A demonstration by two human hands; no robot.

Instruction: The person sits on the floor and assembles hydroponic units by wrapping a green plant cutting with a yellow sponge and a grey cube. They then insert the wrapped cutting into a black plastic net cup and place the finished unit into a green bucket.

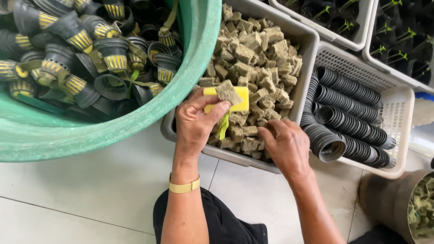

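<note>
A yellow sponge strip [235,100] topped by a brown cube [227,91] is pinched by the left hand [195,121] above the grey tray [304,37], where the right hand [285,143] is closing on more cubes, many remaining.

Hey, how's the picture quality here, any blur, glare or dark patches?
Head view: soft, even light; left hand and brown cubes sharp; right hand slightly soft; faint sheen on the floor tiles; seedling trays top right fall into shade.

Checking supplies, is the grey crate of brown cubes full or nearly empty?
Full: brown cubes heap above the grey crate rim.
</note>
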